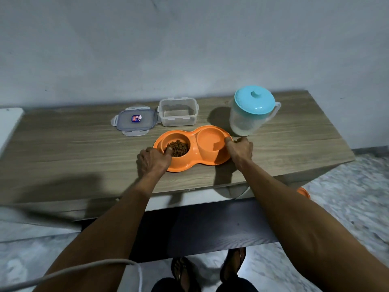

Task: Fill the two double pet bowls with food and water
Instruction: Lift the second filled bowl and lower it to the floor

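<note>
Between the 2 hands, an orange double pet bowl (pixel 192 163) is gripped on the wooden table (pixel 63 144): its kibble (pixel 177 148) end is pinched by the left hand (pixel 152 160), its water end by the right hand (pixel 240 150). Just beyond the right hand a teal-lidded pitcher (pixel 251 111) is seen; beyond the left, an empty clear container (pixel 177 111) and its lid (pixel 134 121)

A plain grey-blue painted wall (pixel 189 49) fills the top, with a few small dark marks. In front stands a long wood-grain counter (pixel 63 148) with a pale front edge. Below it the space is dark. The floor (pixel 347 203) is speckled grey and white stone. A white flat corner (pixel 9 123) shows at the left edge
</note>
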